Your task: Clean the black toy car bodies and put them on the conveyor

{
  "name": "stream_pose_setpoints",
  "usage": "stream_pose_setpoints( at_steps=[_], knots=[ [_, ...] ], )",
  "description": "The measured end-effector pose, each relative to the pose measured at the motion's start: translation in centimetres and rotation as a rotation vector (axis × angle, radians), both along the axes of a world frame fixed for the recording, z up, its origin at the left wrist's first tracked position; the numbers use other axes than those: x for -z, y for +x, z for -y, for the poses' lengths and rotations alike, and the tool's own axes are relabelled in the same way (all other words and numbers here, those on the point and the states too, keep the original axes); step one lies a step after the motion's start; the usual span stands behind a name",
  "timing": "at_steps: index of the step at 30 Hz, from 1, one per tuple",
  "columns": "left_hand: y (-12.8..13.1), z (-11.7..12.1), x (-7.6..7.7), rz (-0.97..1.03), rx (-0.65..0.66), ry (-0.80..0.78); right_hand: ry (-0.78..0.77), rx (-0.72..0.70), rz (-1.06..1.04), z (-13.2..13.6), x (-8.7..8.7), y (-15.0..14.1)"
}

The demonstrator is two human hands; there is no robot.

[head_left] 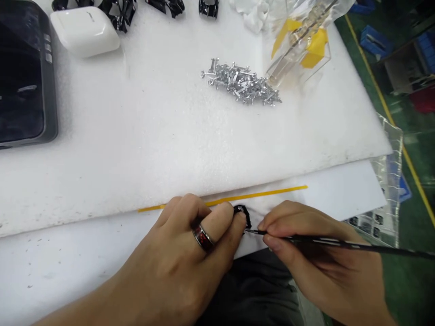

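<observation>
My left hand (183, 253), with a dark red-banded ring (203, 237) on one finger, pinches a small black faceted part (248, 219) between thumb and fingers. Much of that part is hidden by the fingertips. In my right hand (340, 276) is a thin black-handled tool (326, 241), gripped like a pen. Its pale, fine tip is at the lower edge of the black part; whether it touches cannot be told, nor the exact kind of tip. Both hands are at the front edge of the white sheet (84, 253), close to a yellow strip (265, 194).
A white foam board (163, 127) bears a heap of small silver metal pieces (243, 83), a clear container with yellow pieces (314, 50), several shiny black parts (124, 13), a white earbud case (86, 31) and a dark-screened device (23, 72). A clear tray (387, 203) juts out at right.
</observation>
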State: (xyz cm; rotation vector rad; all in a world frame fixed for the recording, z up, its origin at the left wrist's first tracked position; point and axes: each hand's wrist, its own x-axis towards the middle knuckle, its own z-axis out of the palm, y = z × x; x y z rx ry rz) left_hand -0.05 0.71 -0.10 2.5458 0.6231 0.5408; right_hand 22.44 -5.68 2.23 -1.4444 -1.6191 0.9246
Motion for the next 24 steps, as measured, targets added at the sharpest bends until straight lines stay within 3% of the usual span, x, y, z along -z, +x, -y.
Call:
stream_pose_setpoints(
  at_steps=[6, 16, 20, 24],
  knots=[
    [-0.2, 0.4, 0.3, 0.019, -0.047, -0.032, 0.017, -0.016, 0.089, -0.2, -0.2, -0.4],
    [-0.8, 0.9, 1.0, 0.058, -0.183, -0.318, 0.102, -0.066, 0.174, -1.0, -0.2, -0.2],
    [-0.7, 0.6, 0.8, 0.057, -0.13, -0.256, 0.091, -0.029, 0.153, -0.7, 0.0, -0.5],
    [-0.5, 0.3, 0.4, 0.004, -0.026, -0.064, 0.064, 0.007, 0.113, -0.3, 0.4, -0.7]
  ],
)
